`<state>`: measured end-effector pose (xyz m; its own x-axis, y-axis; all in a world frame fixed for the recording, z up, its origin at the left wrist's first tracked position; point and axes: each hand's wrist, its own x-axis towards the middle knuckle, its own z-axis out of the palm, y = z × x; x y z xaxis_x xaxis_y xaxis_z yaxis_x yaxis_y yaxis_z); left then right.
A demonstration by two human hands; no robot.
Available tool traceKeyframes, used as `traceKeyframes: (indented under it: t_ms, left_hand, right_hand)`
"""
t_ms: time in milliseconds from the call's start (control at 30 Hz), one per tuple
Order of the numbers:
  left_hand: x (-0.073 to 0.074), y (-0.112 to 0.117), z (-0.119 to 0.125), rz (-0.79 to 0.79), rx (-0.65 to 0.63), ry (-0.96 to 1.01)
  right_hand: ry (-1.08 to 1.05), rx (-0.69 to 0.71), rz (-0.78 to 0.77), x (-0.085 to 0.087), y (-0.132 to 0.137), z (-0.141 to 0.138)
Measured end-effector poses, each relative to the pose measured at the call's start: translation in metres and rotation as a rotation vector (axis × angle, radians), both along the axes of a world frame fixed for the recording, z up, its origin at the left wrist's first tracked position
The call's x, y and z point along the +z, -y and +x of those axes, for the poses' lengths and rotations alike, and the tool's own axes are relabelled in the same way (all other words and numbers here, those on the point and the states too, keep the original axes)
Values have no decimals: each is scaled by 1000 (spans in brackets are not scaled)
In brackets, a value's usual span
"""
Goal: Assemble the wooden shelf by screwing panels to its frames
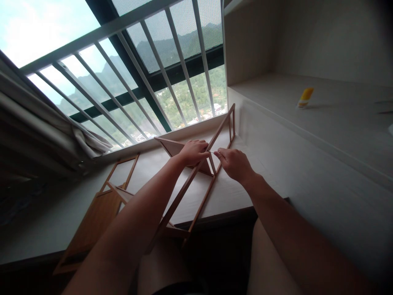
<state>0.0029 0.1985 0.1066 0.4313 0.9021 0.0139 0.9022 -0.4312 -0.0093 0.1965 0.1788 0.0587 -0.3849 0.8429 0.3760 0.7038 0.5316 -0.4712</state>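
Bright window [170,57] w/ pale railing [123,23], grey curtain [39,119] L, whitish shelf [344,96] R.

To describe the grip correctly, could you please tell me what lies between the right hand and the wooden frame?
In the head view, a thin metal shaft spans the gap from the right hand to the wooden frame; its type is unclear.

Count as found. Hands: two, one left hand [193,153] and one right hand [236,164]. Thin silvery metal tool [211,152]: one, at centre. Open brown wooden frames: two, a centre frame [184,189] and an eight o'clock frame [100,217]; any join behind the left forearm [147,205] cannot be told. Yellow tube with white end [306,96]: one, two o'clock. Grey cloth curtain [46,119]: one, nine o'clock. Pale railing [92,38]: one, eleven o'clock, eight bars visible.
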Motion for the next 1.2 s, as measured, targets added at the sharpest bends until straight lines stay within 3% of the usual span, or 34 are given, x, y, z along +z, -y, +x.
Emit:
traceKeyframes:
  t_ms: [100, 267, 400, 533, 667, 767, 900, 967, 1100, 1200]
  left_hand:
    - [0, 0, 0, 0, -3, -5]
    - [-2, -1, -1, 4, -15, -9]
    - [-1, -1, -1, 8, -17, -11]
    - [0, 0, 0, 6, -2, -11]
    - [0, 0, 1, 9, -7, -5]
    - [-1, 0, 0, 5, -10, 3]
    - [-2, -1, -1, -3, -15, 22]
    - [-2, -1, -1, -3, -16, 26]
    - [-1, -1, -1, -3, -9, 14]
    - [-1, -1, -1, 2, -18, 6]
  right_hand:
    - [-204, 15, -95, -6, -1, -3]
    - [-723, 95, -437, -23, -7, -17]
    - [-1002, 143, -707, -23, -8, -23]
    - [-1166, 182, -939, -13, -6, -21]
    - [-1134, 192, -1030, -10, -5, -20]
    - [-993, 139, -875, -13, -6, -18]
    - [-633, 12, -384, -13, -6, -10]
    - [-442, -27, -220, -10, -5, -6]
    - [-194, -34, -149, -6, -4, -2]
    - [-134, -34, -133, -6, -4, -3]
